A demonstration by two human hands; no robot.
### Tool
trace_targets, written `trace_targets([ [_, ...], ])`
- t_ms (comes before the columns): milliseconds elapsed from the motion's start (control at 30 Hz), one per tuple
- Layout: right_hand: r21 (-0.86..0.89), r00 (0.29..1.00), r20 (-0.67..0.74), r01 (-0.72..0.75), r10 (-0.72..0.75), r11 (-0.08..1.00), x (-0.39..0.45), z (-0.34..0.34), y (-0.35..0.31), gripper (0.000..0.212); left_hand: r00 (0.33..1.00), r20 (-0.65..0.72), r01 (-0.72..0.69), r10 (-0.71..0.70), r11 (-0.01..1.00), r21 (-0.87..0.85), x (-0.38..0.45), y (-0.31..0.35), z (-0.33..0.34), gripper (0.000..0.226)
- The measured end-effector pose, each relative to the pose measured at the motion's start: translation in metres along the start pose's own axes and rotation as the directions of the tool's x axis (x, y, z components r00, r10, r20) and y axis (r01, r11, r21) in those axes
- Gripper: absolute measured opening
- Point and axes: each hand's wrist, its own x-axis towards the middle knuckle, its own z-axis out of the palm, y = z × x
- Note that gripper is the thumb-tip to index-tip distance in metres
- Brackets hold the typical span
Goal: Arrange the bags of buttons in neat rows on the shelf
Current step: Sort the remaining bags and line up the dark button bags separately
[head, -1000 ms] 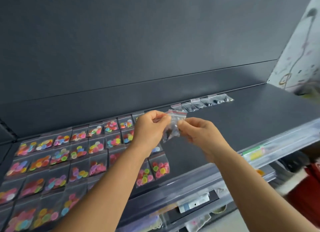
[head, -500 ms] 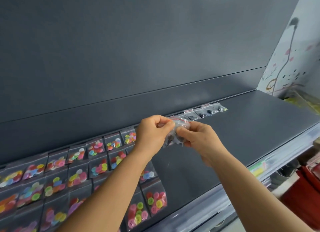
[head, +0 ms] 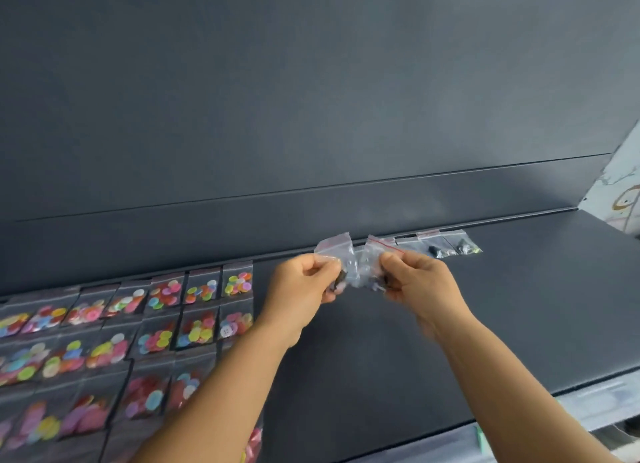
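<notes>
Bags of buttons (head: 194,320) already fill neat rows on the shelf's (head: 519,310) left, a few dark ones (head: 446,246) line the back, and my left hand (head: 304,286) and right hand (head: 415,282) fingers pinch two clear bags (head: 356,260) not yet placed.

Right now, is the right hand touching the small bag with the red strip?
Touching. The head view shows the right hand pinching the small bag with the red strip between thumb and fingers, above the shelf.
</notes>
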Motion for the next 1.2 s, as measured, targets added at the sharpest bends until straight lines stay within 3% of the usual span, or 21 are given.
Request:
trace_targets([
  [133, -0.106, 0.99, 0.137, -0.024, 0.038, 0.994, 0.015, -0.014, 0.0, 0.022, 0.996, -0.087, -0.006, 0.004, 1.0, -0.026, 0.001, 0.005, 0.025, 0.011],
  [400, 0.023, 0.914, 0.4, -0.088, 0.071, 0.996, 0.015, -0.018, -0.003, 0.014, 0.939, -0.341, -0.016, 0.055, 0.993, 0.117, 0.0, 0.007, 0.043, 0.01],
  [633, -0.153, 0.938, 0.342, -0.013, 0.065, 0.988, 0.018, -0.011, -0.002, 0.012, 0.946, -0.321, -0.009, 0.034, 0.997, 0.079, -0.004, 0.004, 0.035, 0.009],
  [900, -0.229, 0.925, 0.369, -0.002, 0.089, 0.973, 0.022, -0.019, -0.002, 0.015, 0.96, -0.278, -0.019, 0.039, 0.997, 0.075, -0.006, -0.002, 0.022, 0.01],
  [1100, -0.292, 0.948, 0.296, -0.03, 0.12, 0.956, 0.034, -0.043, 0.002, 0.013, 0.972, -0.236, 0.052, -0.018, 0.989, 0.14, -0.006, -0.013, 0.01, 0.024],
  [1200, -0.396, 0.946, 0.29, -0.022, 0.148, 0.918, 0.035, -0.041, 0.011, 0.009, 0.983, -0.177, 0.088, -0.049, 0.971, 0.22, -0.008, -0.023, 0.014, 0.02],
])
